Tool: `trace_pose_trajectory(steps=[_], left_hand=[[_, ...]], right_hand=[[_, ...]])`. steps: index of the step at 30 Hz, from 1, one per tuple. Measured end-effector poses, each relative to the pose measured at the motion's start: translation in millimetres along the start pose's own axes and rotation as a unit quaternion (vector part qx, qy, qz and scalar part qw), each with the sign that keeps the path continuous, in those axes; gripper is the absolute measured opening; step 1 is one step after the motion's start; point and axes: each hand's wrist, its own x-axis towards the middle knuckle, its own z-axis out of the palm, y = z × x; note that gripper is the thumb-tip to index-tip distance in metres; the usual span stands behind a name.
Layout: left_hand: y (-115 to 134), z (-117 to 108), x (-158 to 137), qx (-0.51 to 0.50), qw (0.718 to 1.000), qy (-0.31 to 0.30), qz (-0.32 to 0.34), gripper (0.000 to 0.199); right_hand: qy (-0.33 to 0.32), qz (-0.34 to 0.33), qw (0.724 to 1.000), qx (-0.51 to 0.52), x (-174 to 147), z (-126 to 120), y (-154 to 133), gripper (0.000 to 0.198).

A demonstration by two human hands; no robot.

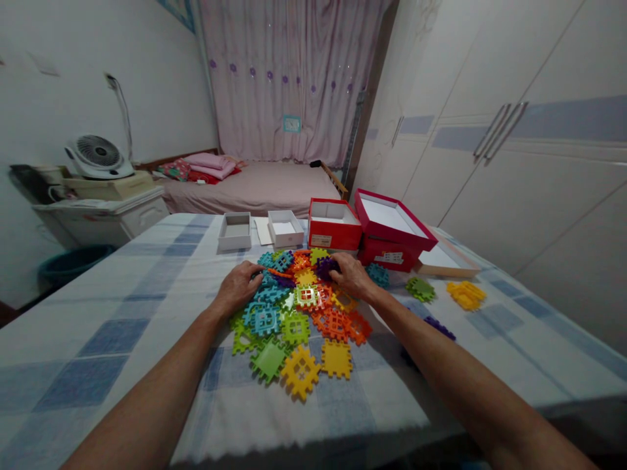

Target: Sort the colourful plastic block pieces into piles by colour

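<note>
A heap of notched plastic building tiles (295,326) in blue, green, orange, yellow and purple lies in front of me on the table. At the heap's far left edge is my left hand (238,284), its fingers curled together beside blue tiles (267,294). An orange tile (280,273) seen edge-on is close to those fingertips; whether they grip it is unclear. My right hand (351,275) is closed on a purple building tile (325,268) at the far right of the heap. Its thumb and fingers pinch the tile's right side.
Behind the heap stand two small white boxes (235,243), a red box (335,235) and a larger dark red box (392,251). To the right lie a blue tile (377,275), a green tile (420,289), yellow tiles (466,296) and a purple tile (439,328).
</note>
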Motion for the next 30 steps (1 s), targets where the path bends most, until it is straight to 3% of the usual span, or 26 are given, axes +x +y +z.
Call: trace_pose_trajectory(steps=[4,8,10,16,21,27,30], left_hand=[[-2,0,1,-0.007,1.000,-0.008,0.006,0.044],[-3,1,2,-0.008,1.000,-0.006,0.001,0.042],[-3,1,2,-0.002,1.000,-0.013,0.000,0.043],[-4,-1,1,0.006,1.000,-0.026,0.009,0.053],[-1,-3,2,0.006,1.000,-0.020,0.008,0.051],[-2,-3,1,0.001,1.000,-0.018,0.003,0.053],[-5,-2,1,0.001,1.000,-0.013,0.004,0.050]], right_hand=[[0.020,0.003,1.000,0.001,-4,2,0,0.025],[0.056,-0.016,0.995,0.078,-10,10,-2,0.043],[0.070,-0.033,0.993,0.089,-13,7,-3,0.039],[0.128,-0.033,0.988,0.079,-50,-46,5,0.023],[0.089,0.020,0.996,-0.009,-109,-83,36,0.023],[0.059,0.091,0.986,-0.125,-147,-80,63,0.026],[0.038,0.102,0.987,-0.119,-154,-76,67,0.027]])
